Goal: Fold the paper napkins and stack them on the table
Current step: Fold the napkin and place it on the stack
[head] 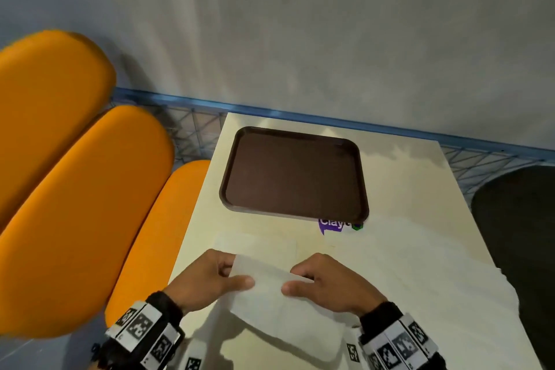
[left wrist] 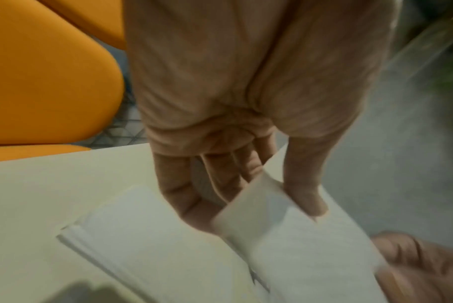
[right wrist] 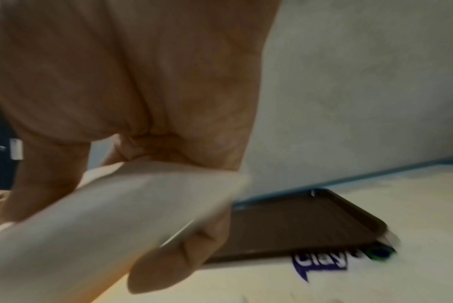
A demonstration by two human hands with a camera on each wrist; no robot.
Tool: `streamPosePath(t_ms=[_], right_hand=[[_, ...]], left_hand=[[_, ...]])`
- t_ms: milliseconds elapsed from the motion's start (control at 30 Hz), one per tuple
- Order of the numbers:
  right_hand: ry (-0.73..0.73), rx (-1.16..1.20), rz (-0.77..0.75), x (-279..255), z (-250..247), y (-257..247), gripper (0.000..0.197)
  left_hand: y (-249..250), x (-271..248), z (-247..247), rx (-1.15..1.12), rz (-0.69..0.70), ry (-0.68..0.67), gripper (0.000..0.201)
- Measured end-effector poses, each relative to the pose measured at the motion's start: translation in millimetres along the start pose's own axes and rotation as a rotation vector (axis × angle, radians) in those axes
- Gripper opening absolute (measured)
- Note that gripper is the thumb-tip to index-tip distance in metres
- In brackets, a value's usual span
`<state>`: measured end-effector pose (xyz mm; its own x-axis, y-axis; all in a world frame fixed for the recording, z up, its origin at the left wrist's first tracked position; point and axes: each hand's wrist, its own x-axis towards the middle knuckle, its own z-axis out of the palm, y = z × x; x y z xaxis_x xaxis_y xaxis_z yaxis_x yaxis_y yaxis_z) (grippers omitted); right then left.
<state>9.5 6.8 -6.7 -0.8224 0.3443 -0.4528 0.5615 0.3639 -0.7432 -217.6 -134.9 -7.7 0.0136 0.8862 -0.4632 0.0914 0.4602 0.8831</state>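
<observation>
A white paper napkin (head: 271,300) hangs lifted over the near part of the cream table (head: 399,189), held at its far edge by both hands. My left hand (head: 210,278) pinches its left corner between thumb and fingers; in the left wrist view the same napkin (left wrist: 292,242) runs from the left hand (left wrist: 220,184) toward the other hand. My right hand (head: 324,282) pinches the right corner, and the right wrist view shows the napkin (right wrist: 103,215) under its thumb. A flat stack of folded napkins (head: 255,245) lies on the table just beyond the hands, also visible as the stack (left wrist: 132,231) below my left fingers.
A dark brown tray (head: 295,174) sits bare at the far middle of the table. More white napkins (head: 420,273) spread over the right side, beside a purple sticker (head: 333,224). Orange seats (head: 75,189) stand left; a dark seat (head: 516,234) is right.
</observation>
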Motion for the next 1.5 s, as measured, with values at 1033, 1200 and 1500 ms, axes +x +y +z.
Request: streamPosePath(t_ms=[1033,1200,1500], right_hand=[[0.672,0.177,0.728,109.6,64.5,67.2,0.038],[0.706,-0.041,0.529,97.9,71.0,61.4,0.035],[0.738,0.127,0.493,16.2,37.6,97.2,0.014]], left_hand=[[-90.7,104.7,-37.9,0.398,-0.440,0.672,0.022],[-91.5,98.7,-14.3,0.843,-0.229,0.626,0.040],[-55.6,89.8,29.2,1.025,-0.087,0.377,0.033]])
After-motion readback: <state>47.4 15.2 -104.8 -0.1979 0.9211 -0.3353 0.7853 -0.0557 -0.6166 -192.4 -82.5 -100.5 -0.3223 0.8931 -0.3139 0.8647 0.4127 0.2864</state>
